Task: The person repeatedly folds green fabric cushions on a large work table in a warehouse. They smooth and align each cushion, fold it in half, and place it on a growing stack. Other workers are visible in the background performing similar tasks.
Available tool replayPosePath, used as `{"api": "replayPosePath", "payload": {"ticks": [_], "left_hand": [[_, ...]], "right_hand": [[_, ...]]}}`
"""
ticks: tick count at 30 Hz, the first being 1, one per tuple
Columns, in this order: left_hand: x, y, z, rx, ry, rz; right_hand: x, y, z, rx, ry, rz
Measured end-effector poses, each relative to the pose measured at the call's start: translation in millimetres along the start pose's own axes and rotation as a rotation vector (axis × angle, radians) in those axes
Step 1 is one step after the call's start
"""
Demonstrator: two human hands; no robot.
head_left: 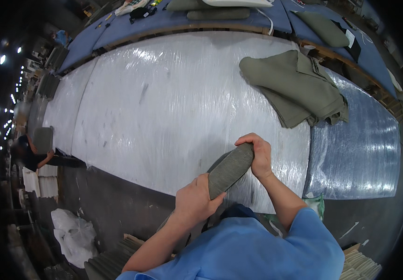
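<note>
Between my two hands is a grey-green fabric-covered cushion [231,170], held tilted on edge over the near side of the table. My left hand [196,198] grips its lower left end, thumb on the near side. At the upper right end, my right hand [258,156] curls round the cushion's edge. The cushion's far face is mostly hidden. Beyond my right hand, a crumpled pile of olive-green fabric [299,88] lies on the table.
White plastic film covers the wide table [164,102]; a blue wrapped section [355,158] adjoins it at right. Blue worktables [159,28] with cushions line the far side. A co-worker [31,151] stands at far left. A white plastic bag [73,235] and stacked pieces [110,261] are on the floor.
</note>
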State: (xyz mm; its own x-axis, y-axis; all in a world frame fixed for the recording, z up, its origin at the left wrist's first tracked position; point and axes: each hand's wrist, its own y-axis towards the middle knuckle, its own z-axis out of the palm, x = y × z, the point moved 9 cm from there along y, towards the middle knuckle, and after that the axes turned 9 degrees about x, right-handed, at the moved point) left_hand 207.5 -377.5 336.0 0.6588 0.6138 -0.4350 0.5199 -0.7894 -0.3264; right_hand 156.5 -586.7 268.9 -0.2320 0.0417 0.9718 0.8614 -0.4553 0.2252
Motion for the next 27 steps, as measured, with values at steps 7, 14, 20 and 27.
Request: {"api": "replayPosePath", "payload": {"ticks": [7,14,20,27], "left_hand": [[-10,-5,1,-0.009,-0.06,0.01],[-15,-5,2,-0.012,-0.033,-0.01],[-11,-7,-2,-0.032,-0.063,-0.013],[-13,-13,-8,-0.096,-0.089,0.034]], "right_hand": [[-53,-15,-16,-0.112,0.351,0.264],[-56,-25,-21,-0.158,0.403,0.211],[20,-23,-5,-0.055,-0.053,-0.143],[59,-23,18,0.033,-0.43,-0.451]]}}
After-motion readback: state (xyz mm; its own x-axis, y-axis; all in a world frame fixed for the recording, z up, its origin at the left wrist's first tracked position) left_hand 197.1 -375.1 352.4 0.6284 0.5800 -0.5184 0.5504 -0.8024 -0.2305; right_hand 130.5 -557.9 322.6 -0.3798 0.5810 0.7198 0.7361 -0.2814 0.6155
